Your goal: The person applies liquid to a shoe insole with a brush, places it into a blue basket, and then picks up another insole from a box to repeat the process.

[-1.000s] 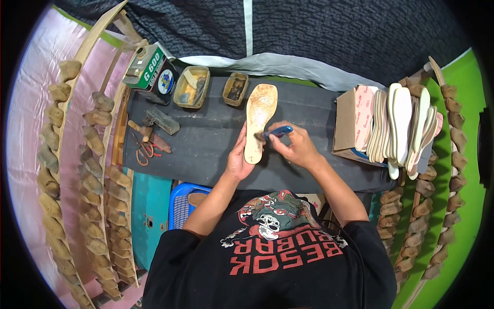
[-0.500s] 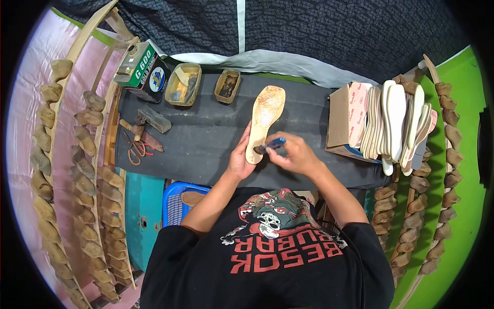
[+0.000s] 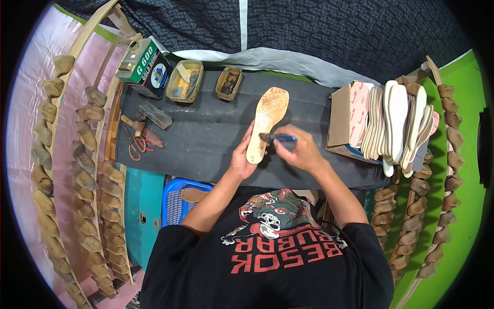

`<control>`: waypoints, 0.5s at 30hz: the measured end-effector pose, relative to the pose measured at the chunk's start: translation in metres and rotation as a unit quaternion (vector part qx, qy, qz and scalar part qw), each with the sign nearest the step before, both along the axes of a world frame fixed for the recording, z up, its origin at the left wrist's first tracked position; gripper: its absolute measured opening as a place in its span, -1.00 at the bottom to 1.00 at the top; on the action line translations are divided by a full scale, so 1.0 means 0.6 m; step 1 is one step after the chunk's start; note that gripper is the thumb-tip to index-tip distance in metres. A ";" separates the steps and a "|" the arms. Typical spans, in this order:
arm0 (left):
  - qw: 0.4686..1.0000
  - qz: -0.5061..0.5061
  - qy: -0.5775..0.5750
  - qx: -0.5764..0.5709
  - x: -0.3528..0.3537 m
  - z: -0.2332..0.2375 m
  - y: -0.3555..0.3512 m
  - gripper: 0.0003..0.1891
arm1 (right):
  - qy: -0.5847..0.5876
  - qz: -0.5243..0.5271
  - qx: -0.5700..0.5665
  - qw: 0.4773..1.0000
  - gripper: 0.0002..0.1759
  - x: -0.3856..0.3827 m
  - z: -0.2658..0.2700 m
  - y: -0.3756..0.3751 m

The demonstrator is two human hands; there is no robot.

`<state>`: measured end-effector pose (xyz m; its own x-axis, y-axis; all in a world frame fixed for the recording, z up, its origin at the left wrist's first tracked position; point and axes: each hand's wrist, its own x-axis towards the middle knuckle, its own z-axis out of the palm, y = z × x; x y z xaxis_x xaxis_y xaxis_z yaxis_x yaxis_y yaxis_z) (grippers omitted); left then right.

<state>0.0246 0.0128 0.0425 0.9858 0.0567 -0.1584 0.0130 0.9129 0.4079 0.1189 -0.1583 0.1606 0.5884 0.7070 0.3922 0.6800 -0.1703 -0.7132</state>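
My left hand holds a pale insole by its heel end, tilted over the dark table. The insole's wide end points away from me and looks shiny and brownish. In my right hand is a brush with a blue handle. Its dark bristles touch the narrow middle of the insole. My right fingers are closed round the handle.
Two small tubs and a green can stand at the back left. Pliers and a hammer lie at left. A box of insoles stands at right. Shoe lasts line racks on both sides.
My right hand has moved the brush up from the heel of the insole to its middle, a little to the right. The insole has shifted slightly.
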 end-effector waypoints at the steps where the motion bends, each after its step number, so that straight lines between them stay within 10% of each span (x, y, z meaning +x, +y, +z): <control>1: 0.999 0.025 0.019 -0.009 0.005 0.011 -0.004 -0.31 | -0.014 0.030 -0.015 0.999 -0.75 -0.009 0.002 -0.001; 7: 0.999 -0.013 -0.033 0.007 0.007 -0.002 0.017 -0.34 | 0.004 0.135 -0.030 0.990 -0.76 -0.030 0.004 0.005; 15: 0.999 -0.040 0.001 -0.016 0.002 -0.015 -0.003 -0.28 | -0.028 0.013 0.031 0.999 -0.79 0.034 0.023 0.011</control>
<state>0.0260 0.0112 0.0337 0.9866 -0.0266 -0.1607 0.0865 0.9215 0.3786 0.1395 -0.1519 0.1746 0.5459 0.6953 0.4675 0.7224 -0.1079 -0.6830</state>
